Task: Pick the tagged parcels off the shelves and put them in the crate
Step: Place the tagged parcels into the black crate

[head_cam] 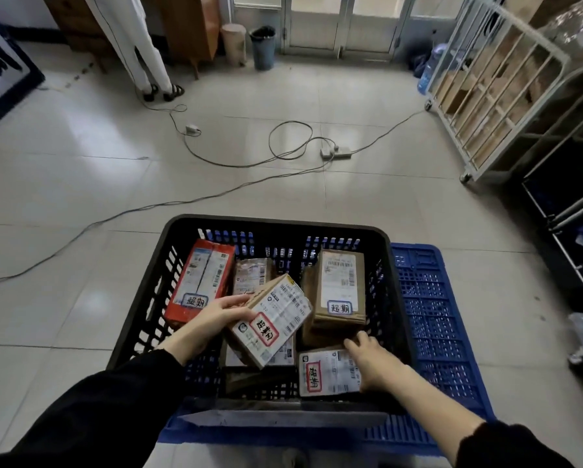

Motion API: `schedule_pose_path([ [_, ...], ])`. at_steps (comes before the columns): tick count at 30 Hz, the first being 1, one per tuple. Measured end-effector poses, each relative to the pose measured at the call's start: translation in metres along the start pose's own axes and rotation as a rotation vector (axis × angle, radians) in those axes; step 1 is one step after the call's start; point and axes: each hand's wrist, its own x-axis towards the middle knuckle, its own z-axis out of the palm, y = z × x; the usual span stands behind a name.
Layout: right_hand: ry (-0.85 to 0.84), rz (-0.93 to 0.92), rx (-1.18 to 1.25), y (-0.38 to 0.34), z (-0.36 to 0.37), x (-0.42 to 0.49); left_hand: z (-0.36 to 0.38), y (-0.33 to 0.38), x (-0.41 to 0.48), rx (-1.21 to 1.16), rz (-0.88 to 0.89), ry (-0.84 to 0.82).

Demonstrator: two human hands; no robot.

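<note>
Head view, looking down at a tiled floor [80, 197]. A white cage trolley [492, 96] loaded with cardboard boxes is seen at the upper right. A blue slatted pallet [432, 315] is laid on the floor in the foreground, and a black crate [276, 222] is set on top of it, towards its left side. Tagged parcels are held inside the crate. A red parcel [198, 282] is leaned against the left wall, its blue-bordered tag turned up. A brown parcel [342, 288] with a like tag is stood near the right wall. A tilted parcel [273, 319], marked with a red-bordered tag, is raised at the centre above the others. It is gripped at its left edge by the left hand [222, 315], whose fingers are curled over the cardboard. A flat parcel [327, 373], also red-tagged, is placed in the near right corner. Its right end is covered and held by the right hand [374, 363], the fingers bent round its far edge. Both forearms are sleeved in black. A power strip [337, 152] with trailing cables is seen on the floor beyond the crate.
</note>
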Motion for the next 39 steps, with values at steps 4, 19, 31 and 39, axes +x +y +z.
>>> schedule_pose_path([
  [4,-0.058,0.008,0.012,-0.003,0.011,0.020,0.001,-0.004,0.015,0.000,0.005,-0.045],
  [19,-0.105,0.012,-0.229,0.011,0.028,0.045,0.006,-0.016,0.037,0.021,-0.002,-0.097],
  [31,-0.297,0.051,0.018,0.006,0.044,0.064,0.012,-0.013,0.031,-0.007,0.019,-0.098],
  [39,-0.094,-0.129,0.100,0.009,0.010,0.031,0.001,-0.012,0.023,0.018,-0.004,-0.127],
])
